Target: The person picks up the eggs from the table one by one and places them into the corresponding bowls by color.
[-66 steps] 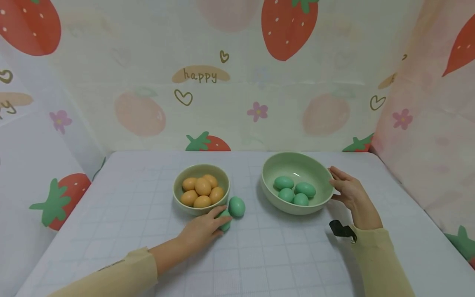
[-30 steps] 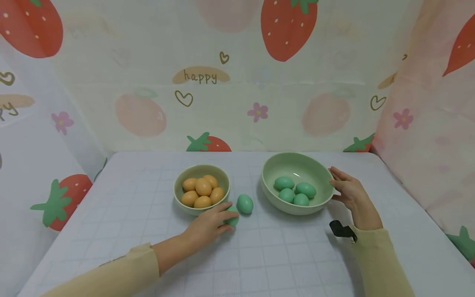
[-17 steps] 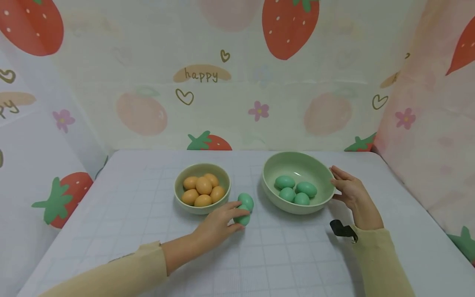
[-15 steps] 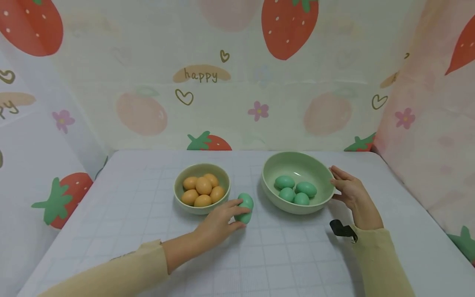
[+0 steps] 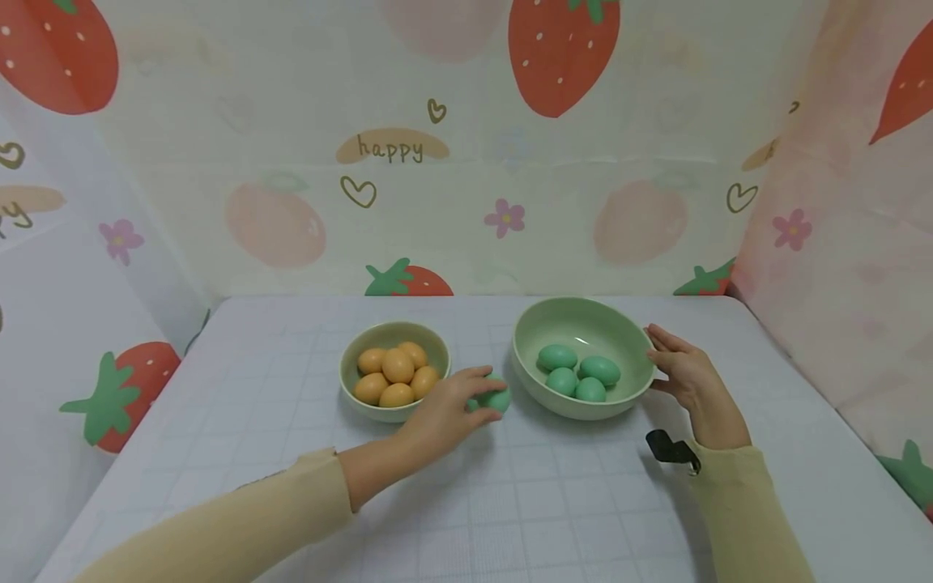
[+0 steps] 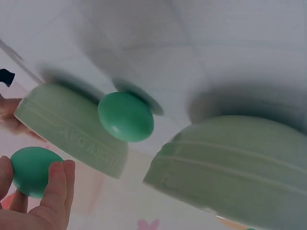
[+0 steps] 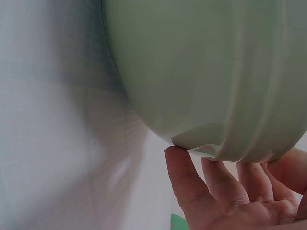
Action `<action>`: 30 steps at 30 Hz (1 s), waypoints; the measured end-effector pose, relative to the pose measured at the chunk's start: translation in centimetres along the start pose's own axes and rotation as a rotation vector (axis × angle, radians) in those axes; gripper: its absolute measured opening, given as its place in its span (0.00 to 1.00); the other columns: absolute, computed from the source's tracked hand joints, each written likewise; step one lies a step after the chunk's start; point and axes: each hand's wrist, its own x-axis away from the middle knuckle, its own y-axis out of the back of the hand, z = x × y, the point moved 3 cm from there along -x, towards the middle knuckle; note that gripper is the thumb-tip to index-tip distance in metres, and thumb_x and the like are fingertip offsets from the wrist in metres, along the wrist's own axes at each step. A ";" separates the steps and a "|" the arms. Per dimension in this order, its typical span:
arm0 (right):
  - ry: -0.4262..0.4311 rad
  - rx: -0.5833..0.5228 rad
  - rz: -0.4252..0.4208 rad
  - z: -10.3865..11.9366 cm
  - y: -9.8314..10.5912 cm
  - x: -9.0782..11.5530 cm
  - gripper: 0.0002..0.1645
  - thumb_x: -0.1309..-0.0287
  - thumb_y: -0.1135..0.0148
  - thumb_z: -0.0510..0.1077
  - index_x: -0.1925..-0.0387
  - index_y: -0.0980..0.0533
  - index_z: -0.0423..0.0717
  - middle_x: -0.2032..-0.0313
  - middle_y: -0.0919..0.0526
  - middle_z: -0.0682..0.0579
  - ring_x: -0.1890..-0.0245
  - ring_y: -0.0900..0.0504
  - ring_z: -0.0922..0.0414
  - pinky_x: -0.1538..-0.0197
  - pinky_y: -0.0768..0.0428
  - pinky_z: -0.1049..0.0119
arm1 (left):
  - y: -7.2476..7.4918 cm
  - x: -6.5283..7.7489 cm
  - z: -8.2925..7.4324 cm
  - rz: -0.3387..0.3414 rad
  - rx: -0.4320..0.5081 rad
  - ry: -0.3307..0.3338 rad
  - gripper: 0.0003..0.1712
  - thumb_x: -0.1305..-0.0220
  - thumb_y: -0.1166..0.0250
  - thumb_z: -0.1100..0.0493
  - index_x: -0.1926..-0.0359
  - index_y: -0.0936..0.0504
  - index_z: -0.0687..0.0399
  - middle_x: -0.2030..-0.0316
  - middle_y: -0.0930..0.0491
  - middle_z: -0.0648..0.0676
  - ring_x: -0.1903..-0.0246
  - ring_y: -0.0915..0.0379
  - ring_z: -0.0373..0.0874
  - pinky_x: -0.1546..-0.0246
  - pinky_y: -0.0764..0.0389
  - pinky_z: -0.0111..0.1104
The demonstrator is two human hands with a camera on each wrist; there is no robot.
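My left hand [image 5: 450,409] pinches a green egg [image 6: 33,171] between thumb and fingers, lifted off the table. A second green egg [image 6: 125,116] rests on the tabletop, seen in the left wrist view between the two bowls; the left hand mostly hides it in the head view. At the right stands a large pale green bowl [image 5: 619,332] with several green eggs [image 5: 599,371] inside. My right hand [image 5: 692,380] touches that bowl's outer right wall, its fingertips [image 7: 177,151] spread along the side. Left of it, a smaller green bowl [image 5: 364,336] holds several orange-yellow eggs [image 5: 398,366].
A white gridded cloth covers the table [image 5: 554,502]. Behind it and at both sides hang sheets printed with strawberries [image 5: 564,57]. A black strap [image 5: 666,449] sticks out at the right sleeve.
Earlier, the left hand slid one green egg rightward from the small bowl's front towards the other loose egg. Now it has lifted an egg and moved further right. The right hand stays put.
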 end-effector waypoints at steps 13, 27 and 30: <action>0.006 0.007 -0.007 0.0 0.0 0.0 0.39 0.30 0.57 0.30 0.26 0.61 0.41 0.26 0.62 0.47 0.26 0.60 0.48 0.31 0.52 0.36 | -0.6 -2.1 -0.7 -0.026 0.112 0.039 0.22 0.41 0.30 0.63 0.45 0.19 0.62 0.39 0.28 0.65 0.47 0.23 0.56 0.52 0.19 0.42; 0.000 0.010 -0.010 0.2 -0.1 0.2 0.39 0.30 0.58 0.29 0.25 0.62 0.42 0.26 0.61 0.47 0.26 0.60 0.48 0.31 0.50 0.38 | -2.4 -4.5 -0.9 -0.041 0.162 -0.035 0.21 0.42 0.29 0.64 0.47 0.18 0.64 0.40 0.27 0.66 0.45 0.25 0.57 0.48 0.21 0.39; -0.004 0.009 -0.016 0.2 -0.1 0.2 0.39 0.30 0.57 0.30 0.25 0.61 0.42 0.26 0.61 0.47 0.26 0.59 0.48 0.31 0.51 0.38 | -2.7 -4.9 -1.0 -0.029 0.193 -0.014 0.22 0.41 0.30 0.64 0.46 0.19 0.64 0.39 0.28 0.65 0.41 0.29 0.57 0.45 0.23 0.38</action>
